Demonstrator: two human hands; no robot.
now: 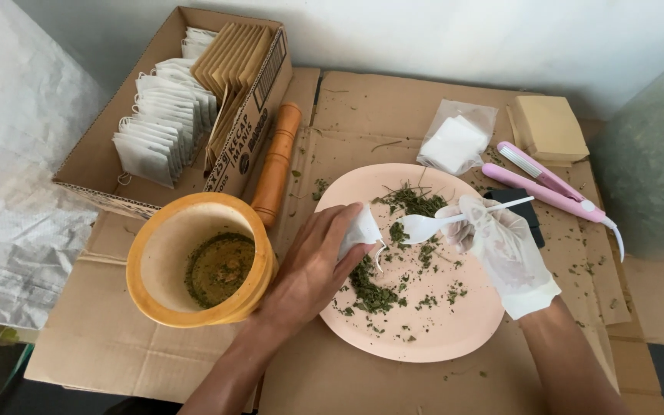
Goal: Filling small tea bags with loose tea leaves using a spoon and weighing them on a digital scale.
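Filling of small bags with dried herb, seemingly somewhere in the middle. Left hand, bare, closed in a pinch grip on a small white filter bag, held just above the left part of the pink plate, mouth turned toward the spoon. Right hand, in a thin clear glove, fingers closed around the handle of a white plastic spoon; bowl of the spoon right beside the bag opening, over the plate. Cannot tell whether any herb sits in the spoon or already inside the bag.

Done so far, judging by the scene: many white filled-looking bags standing in rows in the cardboard box at upper left, next to a stack of brown paper envelopes. Left to do: much crushed green herb scattered on the plate, in one heap near the bag and another at the far rim; also some greenish powder at the bottom of the yellow-orange mortar, close to the left wrist.

Around: an orange wooden pestle lying between box and plate; a clear packet of empty white bags behind the plate; a tan pad of paper further right; a pink sealing iron lying near the right hand, with a dark object partly hidden under the glove. Flattened cardboard covering the worktop, with herb crumbs on it.

Nothing really blocking the way between spoon and bag; only the mortar standing very near the left forearm, easy to knock.
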